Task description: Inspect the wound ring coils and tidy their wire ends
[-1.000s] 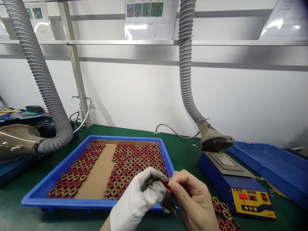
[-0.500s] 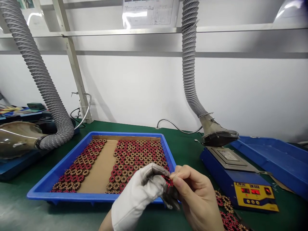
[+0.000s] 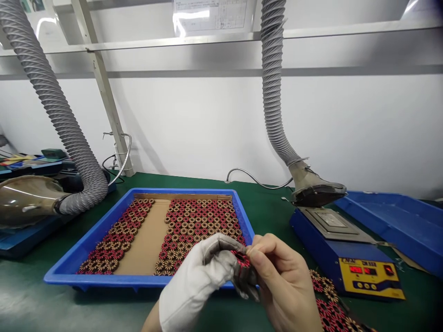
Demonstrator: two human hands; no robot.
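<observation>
My left hand [image 3: 199, 276], in a white glove with grey, worn fingers, is closed around a small ring-shaped motor stator [image 3: 243, 259] with red windings. Pinched at that stator's edge are the thumb and forefinger of my bare right hand [image 3: 282, 279]; whether a fine wire lies between them is too small to tell. Both hands are in front of the near right corner of a blue tray [image 3: 104, 280]. Rows of similar stators [image 3: 204, 221], red and copper-coloured, lie in it on brown cardboard, with a bare strip between two groups.
More stators [image 3: 328, 306] lie on the green table at right, beside a blue heating unit [image 3: 346, 258] with a yellow panel and lit red digits. A fume hood [image 3: 316, 191] hangs over it. Another hood [image 3: 29, 200] is at left. A second blue tray [image 3: 391, 221] sits far right.
The view has shifted slightly. A little more of the red stator shows between my fingers. Both hands keep nearly the same grip and place.
</observation>
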